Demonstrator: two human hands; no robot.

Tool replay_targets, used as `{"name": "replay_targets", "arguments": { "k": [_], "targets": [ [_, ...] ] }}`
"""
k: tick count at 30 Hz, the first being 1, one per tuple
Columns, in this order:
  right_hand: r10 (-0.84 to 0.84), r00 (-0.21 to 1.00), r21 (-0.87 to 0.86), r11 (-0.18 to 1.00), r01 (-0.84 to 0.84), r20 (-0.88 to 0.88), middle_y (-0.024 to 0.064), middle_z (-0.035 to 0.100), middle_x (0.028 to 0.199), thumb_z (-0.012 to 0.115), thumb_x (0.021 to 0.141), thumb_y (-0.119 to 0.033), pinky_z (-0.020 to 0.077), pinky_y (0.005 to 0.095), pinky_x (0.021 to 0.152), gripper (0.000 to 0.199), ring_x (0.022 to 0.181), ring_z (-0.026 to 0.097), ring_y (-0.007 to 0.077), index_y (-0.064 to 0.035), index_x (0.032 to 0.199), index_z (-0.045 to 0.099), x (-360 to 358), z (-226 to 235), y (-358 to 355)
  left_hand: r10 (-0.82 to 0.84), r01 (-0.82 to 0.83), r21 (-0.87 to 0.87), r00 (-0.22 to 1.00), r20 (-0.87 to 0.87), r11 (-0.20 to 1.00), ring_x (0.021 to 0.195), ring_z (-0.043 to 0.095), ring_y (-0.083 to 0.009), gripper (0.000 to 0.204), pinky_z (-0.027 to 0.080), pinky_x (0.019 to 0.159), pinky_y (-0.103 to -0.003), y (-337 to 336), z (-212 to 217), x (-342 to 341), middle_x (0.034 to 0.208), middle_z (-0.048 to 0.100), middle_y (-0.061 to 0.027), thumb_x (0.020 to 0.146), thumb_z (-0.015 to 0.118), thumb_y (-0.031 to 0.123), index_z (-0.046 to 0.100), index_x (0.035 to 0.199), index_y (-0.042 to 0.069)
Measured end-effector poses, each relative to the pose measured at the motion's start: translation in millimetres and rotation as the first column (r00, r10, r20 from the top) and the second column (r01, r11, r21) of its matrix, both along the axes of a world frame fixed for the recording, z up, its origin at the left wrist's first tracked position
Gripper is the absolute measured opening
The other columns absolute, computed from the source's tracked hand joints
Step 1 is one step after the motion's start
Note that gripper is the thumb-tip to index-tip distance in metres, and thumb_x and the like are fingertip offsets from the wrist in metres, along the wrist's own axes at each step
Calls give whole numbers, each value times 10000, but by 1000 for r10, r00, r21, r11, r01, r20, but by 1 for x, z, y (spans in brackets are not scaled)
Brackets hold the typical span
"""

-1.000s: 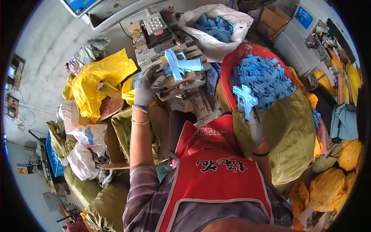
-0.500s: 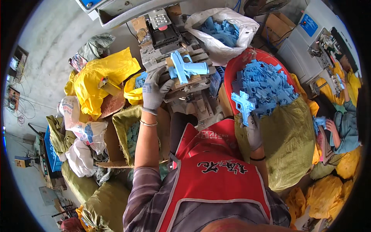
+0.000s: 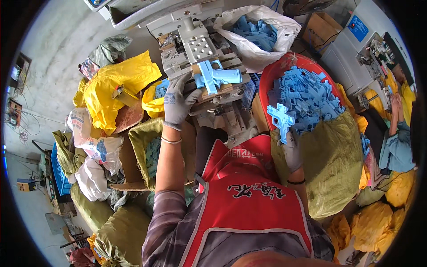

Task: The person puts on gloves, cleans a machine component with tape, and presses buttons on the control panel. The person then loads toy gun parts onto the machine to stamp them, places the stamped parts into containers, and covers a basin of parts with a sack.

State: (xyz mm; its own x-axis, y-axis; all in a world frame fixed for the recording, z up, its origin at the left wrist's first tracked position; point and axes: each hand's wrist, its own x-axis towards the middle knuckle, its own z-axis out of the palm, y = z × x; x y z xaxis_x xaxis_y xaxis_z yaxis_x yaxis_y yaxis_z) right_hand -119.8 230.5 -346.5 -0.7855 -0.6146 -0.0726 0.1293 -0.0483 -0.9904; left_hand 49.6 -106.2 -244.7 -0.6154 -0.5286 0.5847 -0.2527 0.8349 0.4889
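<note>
A light blue plastic toy pistol (image 3: 217,78) lies on the fixture (image 3: 222,95) of a machine in front of me. My left hand (image 3: 177,104), in a grey glove, rests at the fixture's left side next to that pistol's grip, thumb and fingers apart. The machine's metal head plate (image 3: 201,48) with several round studs sits just beyond the pistol. On the right, my gloved right hand (image 3: 290,149) is closed around the lower end of a second blue toy pistol (image 3: 281,121), held up in front of the red tub (image 3: 265,82). Some of its fingers are hidden.
Many blue toy pistol parts (image 3: 307,100) fill the red tub. Behind it stands a white sack (image 3: 284,38) of blue parts. At left are yellow bags (image 3: 106,93) and a lined carton (image 3: 135,153). A green sack (image 3: 333,164) lies at right; a co-worker (image 3: 398,142) sits farther right.
The machine's head plate has come forward and down toward the toy pistol on the fixture. My hands have barely moved. The co-worker's hands have come together.
</note>
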Motion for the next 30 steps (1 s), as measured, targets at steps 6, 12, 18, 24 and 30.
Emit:
{"name": "replay_targets", "arguments": {
  "k": [6, 12, 18, 24, 30],
  "targets": [
    [-25, 995, 29, 999, 28, -97, 31, 581, 902, 430, 991, -318, 428, 261, 690, 360, 742, 516, 116, -11, 1128, 558, -6, -15, 2, -68, 69, -40, 998, 8, 997, 1037, 582, -309, 510, 457, 893, -370, -9, -3, -5, 1098, 623, -154, 759, 737, 284, 581, 1171, 28],
    [-14, 1000, 38, 999, 13, 15, 57, 624, 999, 434, 986, -318, 448, 256, 703, 378, 792, 564, 109, -10, 1172, 552, 2, -4, 0, -44, 43, -42, 998, -42, 998, 1010, 588, -325, 528, 462, 878, -388, -14, -7, -8, 1080, 629, -165, 735, 725, 308, 593, 1159, 23],
    [15, 999, 33, 999, -14, -39, 55, 620, 1016, 438, 983, -324, 456, 262, 709, 397, 811, 579, 115, -4, 1197, 535, 5, -3, 6, -35, 33, -70, 999, -21, 997, 1013, 596, -287, 486, 469, 879, -360, -13, -8, -6, 1110, 626, -123, 771, 721, 251, 575, 1189, 50],
    [-7, 1000, 45, 999, 8, -19, 67, 604, 1059, 419, 991, -335, 455, 255, 702, 412, 840, 574, 126, -3, 1209, 526, 0, -9, 11, -26, 24, -73, 999, -24, 997, 1031, 585, -299, 518, 460, 893, -364, -12, -10, -6, 1125, 616, -133, 762, 721, 283, 564, 1192, 40],
    [-1, 998, 1, 1000, 1, -60, 74, 608, 1078, 405, 996, -342, 459, 253, 678, 413, 840, 585, 127, -10, 1212, 525, 10, 0, 4, -70, 65, -78, 996, -59, 995, 1044, 578, -314, 546, 451, 902, -374, -12, -9, -3, 1125, 614, -156, 785, 707, 350, 561, 1189, 13]
  ]
}}
